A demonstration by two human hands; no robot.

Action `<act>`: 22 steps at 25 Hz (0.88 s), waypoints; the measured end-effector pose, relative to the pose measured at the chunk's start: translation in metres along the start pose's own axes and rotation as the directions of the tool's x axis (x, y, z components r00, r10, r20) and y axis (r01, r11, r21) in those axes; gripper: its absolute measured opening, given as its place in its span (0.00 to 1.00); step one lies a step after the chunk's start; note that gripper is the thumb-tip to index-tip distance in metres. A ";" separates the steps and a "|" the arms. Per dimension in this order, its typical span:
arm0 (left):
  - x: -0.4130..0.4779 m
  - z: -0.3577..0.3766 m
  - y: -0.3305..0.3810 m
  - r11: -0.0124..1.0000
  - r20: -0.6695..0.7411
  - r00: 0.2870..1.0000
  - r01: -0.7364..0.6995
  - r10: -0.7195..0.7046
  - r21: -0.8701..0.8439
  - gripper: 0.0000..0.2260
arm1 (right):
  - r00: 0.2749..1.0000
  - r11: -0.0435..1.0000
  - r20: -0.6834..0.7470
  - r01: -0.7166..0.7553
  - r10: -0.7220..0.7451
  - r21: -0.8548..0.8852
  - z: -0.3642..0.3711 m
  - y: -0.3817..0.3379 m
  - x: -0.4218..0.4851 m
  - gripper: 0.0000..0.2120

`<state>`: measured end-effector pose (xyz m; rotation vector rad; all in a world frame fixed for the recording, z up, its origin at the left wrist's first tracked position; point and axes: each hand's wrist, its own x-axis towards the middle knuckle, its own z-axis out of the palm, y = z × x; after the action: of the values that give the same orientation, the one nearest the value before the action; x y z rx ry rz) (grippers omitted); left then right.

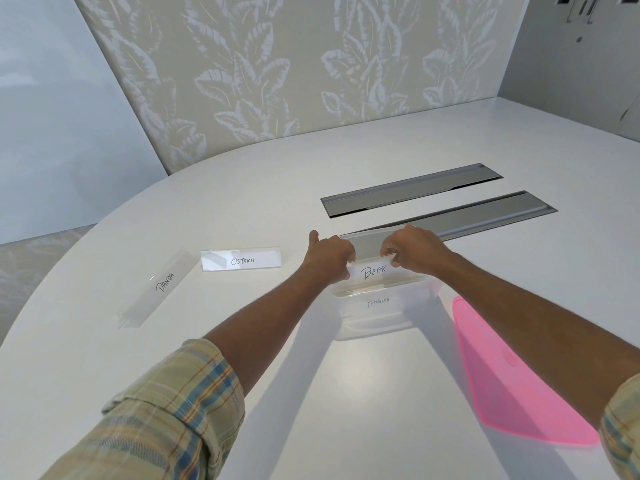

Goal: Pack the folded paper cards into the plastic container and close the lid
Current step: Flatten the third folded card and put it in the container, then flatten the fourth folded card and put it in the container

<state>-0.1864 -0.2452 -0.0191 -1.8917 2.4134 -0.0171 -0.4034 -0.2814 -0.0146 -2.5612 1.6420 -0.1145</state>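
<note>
- Nearest me, toward the table's right edge, the pink lid (512,386) lies off.
- My left hand (329,256) and right hand (412,249) pinch the BEAR card's (374,271) ends over the clear container (377,317), PENGUIN card (378,301) already inside.
- Next, I judge: lower it in.
- Further left, OSTRICH card (241,260) and PANDA card (162,284) wait.

left hand (329,256): fingers curled, thumb raised, pinching card end | right hand (414,245): fingers curled, pinching other end | both forearms bare, outstretched, sleeves rolled

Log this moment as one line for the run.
left hand + right hand: lowering BEAR card into container | PENGUIN card inside | lid off
</note>
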 end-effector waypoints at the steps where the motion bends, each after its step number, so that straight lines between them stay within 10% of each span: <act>1: 0.000 -0.001 0.000 1.000 0.005 1.000 0.001 -0.001 0.000 0.17 | 1.000 1.000 -0.004 0.002 -0.002 -0.003 0.000 0.000 0.000 0.16; 12: -0.034 -0.032 -0.028 0.948 -0.342 0.931 0.009 -0.124 -0.319 0.09 | 0.994 0.993 -0.102 -0.024 0.036 0.119 -0.025 -0.022 -0.007 0.10; 22: -0.094 -0.025 -0.134 0.864 -0.201 0.917 0.225 -0.343 -0.450 0.11 | 0.986 0.978 -0.166 0.062 -0.029 0.201 -0.049 -0.114 0.016 0.09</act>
<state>-0.0361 -0.1868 0.0179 -2.5920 2.4212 0.2613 -0.2993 -0.2510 0.0482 -2.4884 1.5300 -0.4831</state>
